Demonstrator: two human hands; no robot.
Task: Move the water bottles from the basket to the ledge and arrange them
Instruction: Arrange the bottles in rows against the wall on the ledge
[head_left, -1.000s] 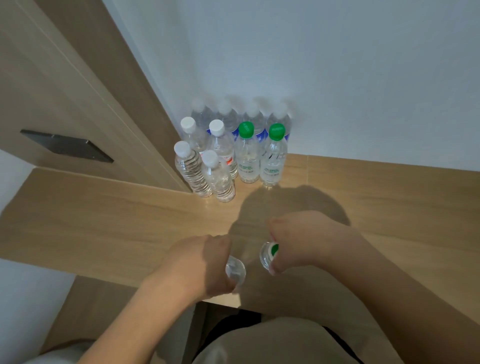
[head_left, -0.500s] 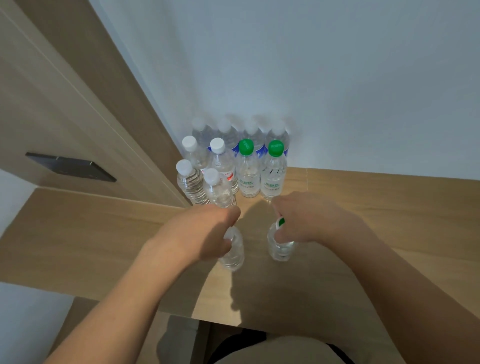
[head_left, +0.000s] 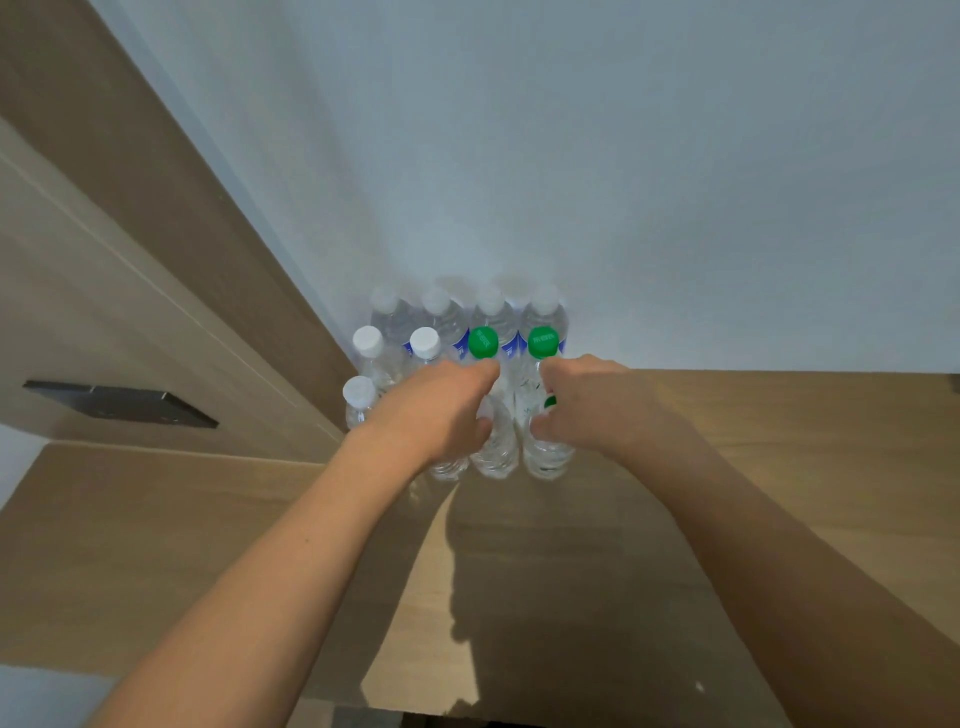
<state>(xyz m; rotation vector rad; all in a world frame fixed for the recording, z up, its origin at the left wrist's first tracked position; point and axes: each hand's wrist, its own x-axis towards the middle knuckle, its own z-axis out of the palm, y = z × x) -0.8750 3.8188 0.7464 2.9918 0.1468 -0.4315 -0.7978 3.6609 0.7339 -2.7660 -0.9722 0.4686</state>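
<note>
Several clear water bottles stand in rows in the ledge's back corner against the wall, some with white caps, two with green caps. My left hand grips the top of a clear bottle at the front of the group. My right hand grips the top of a green-capped bottle right beside it. Both bottles stand upright on the wooden ledge, touching the front row. The basket is out of view.
A wooden panel with a dark recessed handle rises to the left of the bottles. A white wall backs the ledge. Bare wood stretches to the right and toward me.
Both hands carried their bottles from the ledge's near edge back to the group and set them upright against the front row. The camera tilted up.
</note>
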